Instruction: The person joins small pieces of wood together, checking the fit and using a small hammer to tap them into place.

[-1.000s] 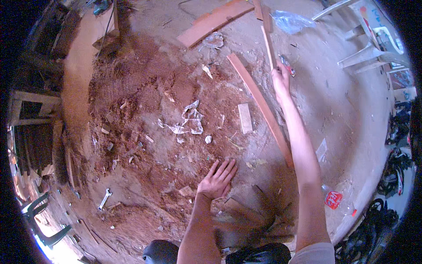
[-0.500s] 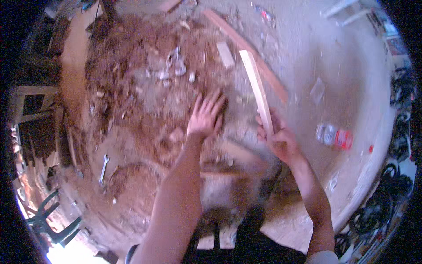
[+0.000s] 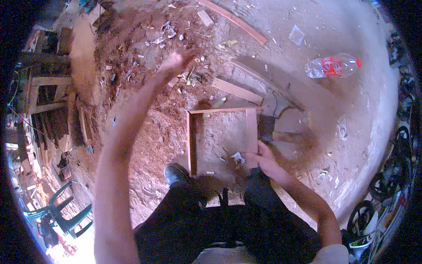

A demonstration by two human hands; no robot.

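A wooden frame [image 3: 190, 141] stands on the dirt floor between my legs, with a left, a far and a right board showing. My right hand [image 3: 267, 162] is closed around the near end of its right board [image 3: 251, 132]. My left hand [image 3: 175, 62] is raised over the reddish, debris-strewn ground, beyond the frame and to its left. Motion smears its fingers, and nothing can be made out in them. Beyond the frame's far right corner lie a short plank [image 3: 237, 91] and a longer thin strip of wood [image 3: 259, 75].
A clear plastic bottle with a red label [image 3: 332, 67] lies at the right. A reddish board [image 3: 233, 20] lies farther off. A dark block [image 3: 266, 127] sits against the frame's right side. At the lower left stands a green chair [image 3: 66, 215]; wood pieces [image 3: 50, 127] pile at the left.
My right hand came down and nearer, from holding up a pale wooden strip to gripping the frame's right board. My left hand lifted off the ground and moved left and away. The view shifted.
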